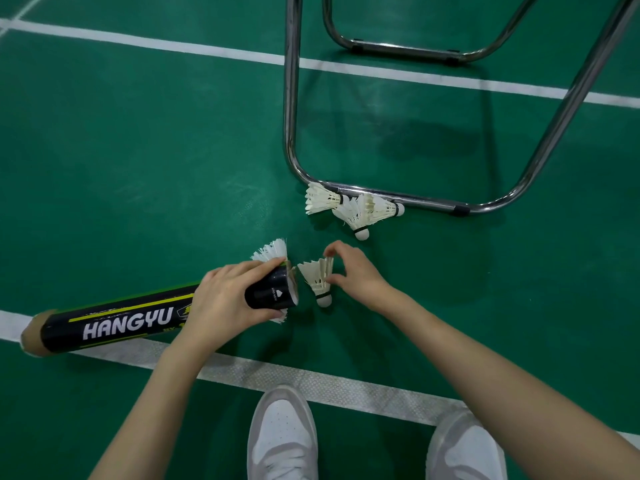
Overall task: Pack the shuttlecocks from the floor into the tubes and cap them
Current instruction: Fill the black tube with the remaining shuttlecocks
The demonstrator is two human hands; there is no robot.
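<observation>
A single wide-angle camera sits on the person's head and looks forward and steeply down at the green floor (138,150). It is close to the work: both forearms reach in from the bottom edge, and two shoes (282,434) lie at the lower border. Toward the top edge the view takes in a chrome chair frame (381,197), whose tubes bend with the lens. No second view shares the scene.

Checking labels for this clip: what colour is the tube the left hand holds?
Black tube with white lettering and yellow-green stripes, held by the left hand; head view.
</observation>
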